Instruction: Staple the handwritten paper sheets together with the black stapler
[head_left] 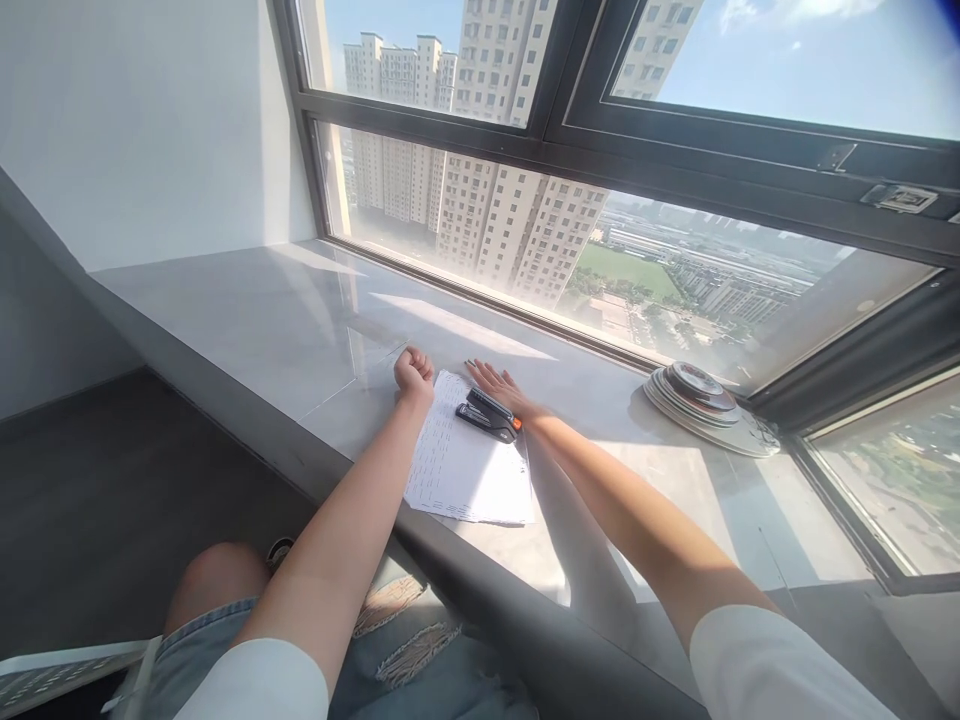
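My left hand is closed in a fist, resting at the top left corner of a small stack of white paper with lines of dark marks on it. Nothing shows between its fingers. On the upper part of the paper lies a black stapler with an orange piece at its right end. Just beyond the stapler, my right hand lies flat on the sill, fingers stretched out towards the upper left. The stapler partly hides the near side of this hand, so I cannot tell whether they touch.
A grey stone window sill carries everything. Plates or discs are piled at its right, by the dark window frame. The front edge drops to a dark floor. My knees are below, beside a pale flat object.
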